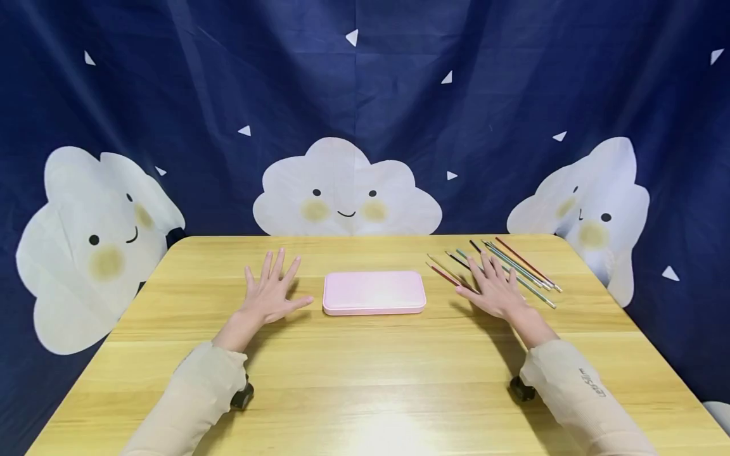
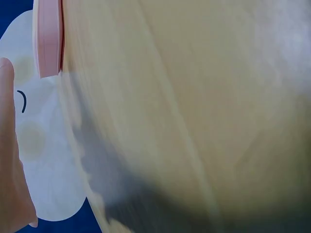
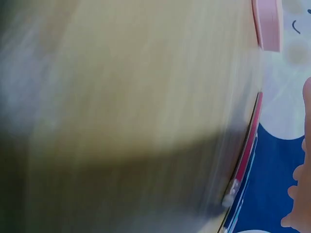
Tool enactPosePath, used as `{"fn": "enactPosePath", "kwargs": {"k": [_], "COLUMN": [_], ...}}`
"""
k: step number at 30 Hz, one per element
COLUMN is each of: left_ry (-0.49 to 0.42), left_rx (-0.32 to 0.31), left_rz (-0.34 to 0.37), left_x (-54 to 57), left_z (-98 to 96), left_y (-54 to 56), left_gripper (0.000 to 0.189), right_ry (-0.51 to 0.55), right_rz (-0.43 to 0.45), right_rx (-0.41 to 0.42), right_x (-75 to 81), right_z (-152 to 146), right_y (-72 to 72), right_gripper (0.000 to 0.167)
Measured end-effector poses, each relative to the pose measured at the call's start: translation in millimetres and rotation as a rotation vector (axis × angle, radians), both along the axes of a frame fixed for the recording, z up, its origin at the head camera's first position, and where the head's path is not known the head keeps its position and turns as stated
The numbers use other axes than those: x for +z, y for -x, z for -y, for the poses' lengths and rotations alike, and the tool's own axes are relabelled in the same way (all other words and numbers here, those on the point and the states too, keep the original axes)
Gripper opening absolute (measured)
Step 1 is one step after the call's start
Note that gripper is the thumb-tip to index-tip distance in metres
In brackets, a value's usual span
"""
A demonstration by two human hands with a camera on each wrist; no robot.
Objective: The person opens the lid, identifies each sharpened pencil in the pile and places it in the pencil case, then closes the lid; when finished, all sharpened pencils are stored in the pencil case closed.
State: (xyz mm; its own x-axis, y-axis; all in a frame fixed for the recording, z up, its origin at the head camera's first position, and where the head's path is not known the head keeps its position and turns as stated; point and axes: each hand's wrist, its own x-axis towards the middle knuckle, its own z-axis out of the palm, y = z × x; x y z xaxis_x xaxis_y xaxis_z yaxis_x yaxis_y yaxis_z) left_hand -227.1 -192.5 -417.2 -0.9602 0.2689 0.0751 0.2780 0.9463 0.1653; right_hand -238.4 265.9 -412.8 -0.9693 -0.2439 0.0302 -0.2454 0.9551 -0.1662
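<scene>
A closed pink pencil case [image 1: 374, 292] lies flat near the middle of the table, and its side [image 2: 49, 39] shows in the left wrist view. My left hand [image 1: 270, 294] is spread to the left of the case, thumb toward it and apart from it. Over on the right, my right hand [image 1: 495, 289] has its fingers spread above several loose pencils [image 1: 521, 261]. Part of the pencils is hidden behind that hand. Neither hand holds anything. In the right wrist view a red pencil [image 3: 249, 138] with a white eraser end lies on the table.
The wooden table [image 1: 365, 373] has its far edge against a dark blue curtain [image 1: 399, 76] printed with white clouds and small triangles. A dark device [image 1: 242, 394] is worn under the left sleeve, and another device [image 1: 521, 389] under the right.
</scene>
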Motion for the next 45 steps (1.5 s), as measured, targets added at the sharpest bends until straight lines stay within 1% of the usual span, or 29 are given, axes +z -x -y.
{"fn": "enactPosePath", "kwargs": {"k": [5, 9, 15, 21, 25, 28, 33, 35, 38, 41, 43, 45], "left_ry": [-0.003, 0.004, -0.022, -0.001, -0.017, -0.037, -0.095, -0.124, -0.163, -0.21, -0.241, -0.273], "left_rx": [-0.007, -0.024, -0.059, -0.086, -0.123, -0.156, -0.221, -0.249, -0.285, -0.311, -0.32, -0.331], "left_rz": [0.016, 0.034, 0.036, 0.038, 0.042, 0.05, 0.103, 0.112, 0.098, 0.078, 0.069, 0.058], "left_x": [-1.0, -2.6, -4.3, -9.2, -14.0, -17.0, -19.5, -20.9, -24.6, -27.4, -27.9, -27.9], "left_z": [-3.1, -9.0, -20.5, -30.0, -35.8, -39.6, -43.4, -43.9, -44.9, -46.5, -47.9, -48.9], "left_y": [0.1, 1.5, 4.4, 8.0, 11.8, 15.6, 20.1, 21.0, 22.7, 24.5, 25.3, 25.8], "left_gripper": [0.091, 0.091, 0.092, 0.096, 0.1, 0.103, 0.108, 0.107, 0.103, 0.101, 0.1, 0.099], "right_ry": [0.023, 0.026, 0.033, 0.01, -0.007, -0.031, -0.057, -0.057, -0.079, -0.134, -0.19, -0.293], "right_rz": [-0.023, -0.02, 0.0, 0.027, 0.05, 0.085, 0.08, 0.063, 0.035, -0.025, -0.097, -0.203], "right_rx": [0.034, 0.078, 0.146, 0.226, 0.291, 0.331, 0.404, 0.44, 0.479, 0.497, 0.517, 0.559], "right_x": [-0.3, -0.6, 2.0, 0.9, -1.5, -3.2, -6.3, -7.2, -8.4, -9.0, -9.1, -9.8], "right_z": [10, 25, 49, 76, 94, 108, 127, 134, 141, 146, 149, 151], "right_y": [1.6, 1.9, 2.9, 5.4, 5.6, 5.1, 4.6, 4.5, 3.9, 3.4, 3.4, 4.0], "right_gripper": [0.083, 0.082, 0.081, 0.081, 0.08, 0.08, 0.083, 0.084, 0.083, 0.078, 0.074, 0.069]}}
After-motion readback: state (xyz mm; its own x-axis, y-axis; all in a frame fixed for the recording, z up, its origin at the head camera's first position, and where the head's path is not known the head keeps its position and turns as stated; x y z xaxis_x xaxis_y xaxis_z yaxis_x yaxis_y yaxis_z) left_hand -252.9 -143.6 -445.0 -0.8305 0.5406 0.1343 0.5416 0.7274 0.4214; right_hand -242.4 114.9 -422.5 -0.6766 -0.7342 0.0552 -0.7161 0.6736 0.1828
